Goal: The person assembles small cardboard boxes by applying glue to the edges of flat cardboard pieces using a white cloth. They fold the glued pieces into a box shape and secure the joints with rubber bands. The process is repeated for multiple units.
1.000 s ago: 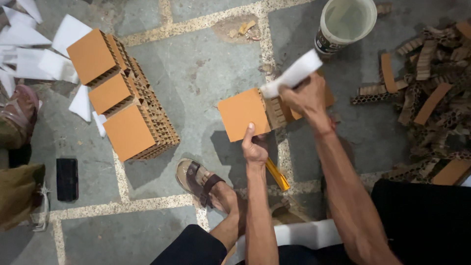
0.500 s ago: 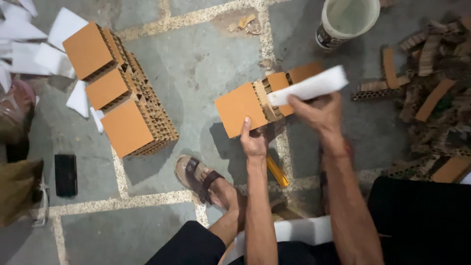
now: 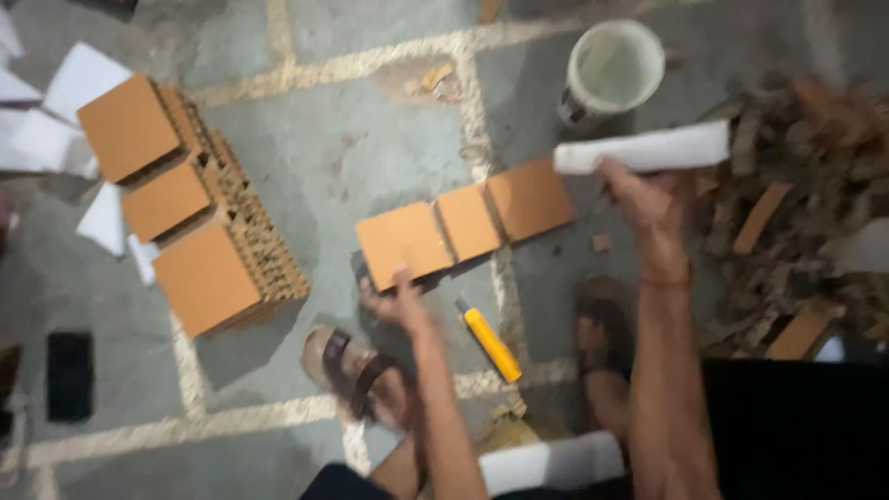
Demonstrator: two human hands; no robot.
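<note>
Orange blocks: three flat-faced orange blocks [image 3: 466,224] lay in a row on the grey floor [image 3: 352,157], edge to edge, just ahead of the person's feet.
Left hand: the left hand [image 3: 396,301] touched the near edge of the leftmost block, fingers spread and blurred; whether it gripped could not be told.
Right hand: the right hand [image 3: 648,199] was clenched around a rolled white sheet [image 3: 644,150], held above the row's right end.
Nearby: a yellow cutter [image 3: 492,344] lay between the sandalled feet.
Beyond: a white bucket [image 3: 611,69] stood past the roll; a stack of orange blocks [image 3: 190,208] sat well to the left.
</note>
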